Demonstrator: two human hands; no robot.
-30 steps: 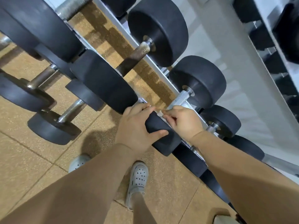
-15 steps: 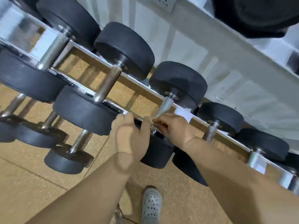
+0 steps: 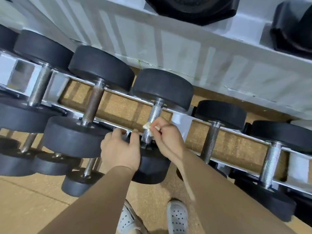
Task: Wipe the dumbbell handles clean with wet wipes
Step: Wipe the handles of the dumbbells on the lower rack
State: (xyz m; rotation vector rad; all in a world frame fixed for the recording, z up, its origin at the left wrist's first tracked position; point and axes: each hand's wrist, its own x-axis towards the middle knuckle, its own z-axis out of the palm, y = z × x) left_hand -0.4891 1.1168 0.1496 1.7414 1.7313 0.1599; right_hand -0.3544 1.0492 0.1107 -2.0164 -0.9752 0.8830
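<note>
A black dumbbell lies on the rack in the middle of the view, its knurled silver handle (image 3: 154,115) running toward me. My right hand (image 3: 166,138) pinches a small crumpled white wet wipe (image 3: 147,126) against the near part of that handle. My left hand (image 3: 120,149) grips the top of the dumbbell's near black head (image 3: 152,168), fingers curled over its edge. The far head (image 3: 163,87) rests by the back rail.
More black dumbbells lie on the rack (image 3: 181,119) to both sides, one with a brownish handle (image 3: 94,102) on the left. Smaller dumbbells sit on a lower tier at left. A white upper shelf (image 3: 185,48) holds black weights. My white shoes (image 3: 176,215) stand on the cork floor.
The view has tilted up toward the rack. My right hand has brought the wipe onto the handle's near part. My left hand stays on the near head.
</note>
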